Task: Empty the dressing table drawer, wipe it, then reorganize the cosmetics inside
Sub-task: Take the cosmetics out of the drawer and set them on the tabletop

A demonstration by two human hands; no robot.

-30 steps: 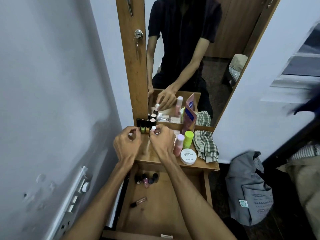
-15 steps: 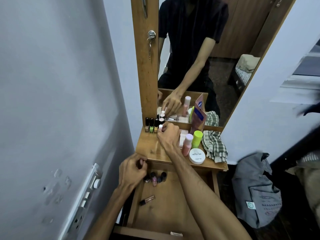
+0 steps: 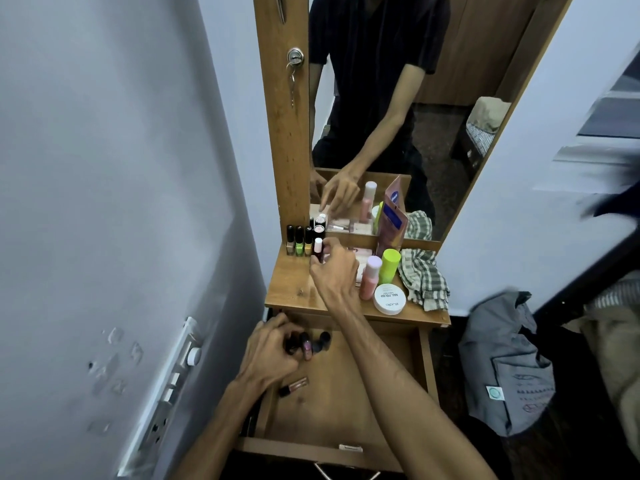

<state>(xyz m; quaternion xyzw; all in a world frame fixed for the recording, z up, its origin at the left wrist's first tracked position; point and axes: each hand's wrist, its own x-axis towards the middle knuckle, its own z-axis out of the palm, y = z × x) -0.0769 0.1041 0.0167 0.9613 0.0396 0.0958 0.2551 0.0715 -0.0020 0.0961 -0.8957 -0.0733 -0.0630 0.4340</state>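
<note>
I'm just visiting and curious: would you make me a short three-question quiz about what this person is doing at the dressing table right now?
1. True or false: the drawer is pushed shut.
2. Which hand reaches into the drawer among the small bottles: A) left hand, B) right hand?
3. Fill in: the right hand sets a white-capped bottle beside the row of nail polishes on the ____.

Key:
1. False; it stands open, with a lip gloss tube lying loose inside.
2. A.
3. Tabletop, by the mirror frame.
</note>
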